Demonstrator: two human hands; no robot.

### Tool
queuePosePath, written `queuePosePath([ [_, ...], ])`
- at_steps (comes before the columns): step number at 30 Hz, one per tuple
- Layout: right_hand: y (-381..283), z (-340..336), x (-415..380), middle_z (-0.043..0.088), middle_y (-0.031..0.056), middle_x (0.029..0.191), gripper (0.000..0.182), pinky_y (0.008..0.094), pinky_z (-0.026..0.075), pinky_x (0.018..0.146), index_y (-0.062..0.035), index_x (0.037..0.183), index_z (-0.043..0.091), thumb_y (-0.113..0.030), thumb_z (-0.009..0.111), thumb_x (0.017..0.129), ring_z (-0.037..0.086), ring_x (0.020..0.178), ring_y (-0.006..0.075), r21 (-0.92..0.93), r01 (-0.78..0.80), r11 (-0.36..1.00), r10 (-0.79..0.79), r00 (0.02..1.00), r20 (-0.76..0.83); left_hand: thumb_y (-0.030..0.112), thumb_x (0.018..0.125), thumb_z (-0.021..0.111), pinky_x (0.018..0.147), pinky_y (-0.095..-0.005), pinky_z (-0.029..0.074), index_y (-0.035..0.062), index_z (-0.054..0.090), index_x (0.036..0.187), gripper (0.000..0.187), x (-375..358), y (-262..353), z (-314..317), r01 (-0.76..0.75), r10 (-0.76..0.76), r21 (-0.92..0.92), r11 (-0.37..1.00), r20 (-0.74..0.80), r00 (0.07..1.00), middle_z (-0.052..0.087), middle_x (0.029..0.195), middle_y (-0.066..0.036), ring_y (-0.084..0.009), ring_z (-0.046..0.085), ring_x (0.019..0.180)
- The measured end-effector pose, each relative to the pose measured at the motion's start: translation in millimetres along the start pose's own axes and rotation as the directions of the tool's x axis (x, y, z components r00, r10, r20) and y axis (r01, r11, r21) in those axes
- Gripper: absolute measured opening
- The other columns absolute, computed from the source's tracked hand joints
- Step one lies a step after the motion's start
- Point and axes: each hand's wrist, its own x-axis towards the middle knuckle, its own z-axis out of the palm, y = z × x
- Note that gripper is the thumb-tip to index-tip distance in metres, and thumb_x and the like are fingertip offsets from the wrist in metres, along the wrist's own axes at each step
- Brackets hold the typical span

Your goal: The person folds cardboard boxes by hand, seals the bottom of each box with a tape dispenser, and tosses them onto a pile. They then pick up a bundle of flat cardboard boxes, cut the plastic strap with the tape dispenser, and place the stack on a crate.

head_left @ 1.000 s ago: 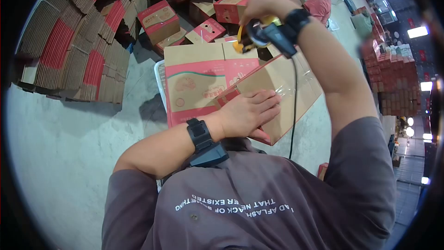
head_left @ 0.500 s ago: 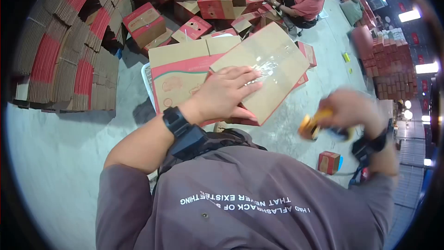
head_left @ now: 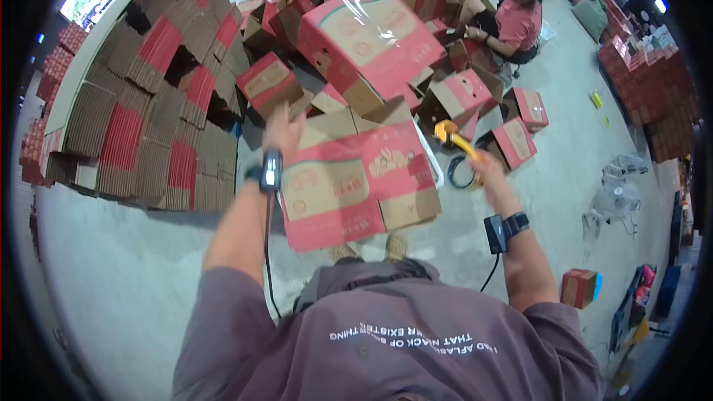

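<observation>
My right hand (head_left: 486,168) is closed around the handle of a yellow tape dispenser (head_left: 449,134), held up at the right of a flattened cardboard box (head_left: 334,193). That red and tan box lies in front of my body, on top of a white-rimmed support (head_left: 431,156). My left hand (head_left: 284,130), blurred by motion, reaches out over the flat box's far left corner. Its fingers look apart and hold nothing visible. Beyond the flat box, a large red and tan carton (head_left: 371,37) appears above the pile, touching neither hand.
Tall stacks of folded cartons (head_left: 148,104) stand at the left. Formed cartons (head_left: 512,141) lie in a heap ahead and to the right. A seated person (head_left: 512,18) is at the far right of the heap. A fan (head_left: 620,197) stands at the right, with a small box (head_left: 579,287) nearer me.
The taped carton under my left hand has left it, and a large carton now shows over the pile. My left hand moved forward; the tape dispenser moved forward and left.
</observation>
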Motion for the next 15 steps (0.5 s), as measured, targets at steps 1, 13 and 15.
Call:
queuePosePath([
  [1,6,5,-8,0.057,-0.0030,0.076,0.024,0.0230,0.040,0.058,-0.0070,0.102,0.063,-0.024,0.067,0.085,0.052,0.066,0.0076,0.216,-0.177,0.960,0.146,0.977,0.155,0.042,0.085,0.059,0.096,-0.0468,0.041,-0.0023,0.048,0.126,0.061,-41,-88,60,-0.123,0.119,0.064,0.990,0.061,0.991,0.055,0.118,-0.026,-0.0417,0.052,0.111],
  [13,96,62,-12,0.066,0.0071,0.093,0.029,0.0324,0.051,0.077,-0.0013,0.109,0.058,-0.012,0.060,0.082,0.063,0.081,0.0174,0.677,-0.323,0.661,0.435,0.901,0.006,0.006,0.086,0.061,0.089,-0.0292,0.045,0.0008,0.045,0.132,0.048,-138,-73,-4,0.723,-0.325,-0.619,0.306,0.646,0.691,0.062,0.113,-0.008,-0.0125,0.056,0.105],
  [15,126,21,-1,0.066,0.0085,0.099,0.030,0.0346,0.053,0.078,-0.0004,0.110,0.057,-0.012,0.060,0.082,0.064,0.087,0.0207,0.851,-0.276,0.446,0.395,0.914,0.089,0.004,0.086,0.060,0.089,-0.0290,0.045,0.0022,0.048,0.130,0.045,-116,-42,-49,0.644,-0.201,-0.714,0.274,0.612,0.765,0.062,0.113,-0.006,-0.0130,0.057,0.103],
])
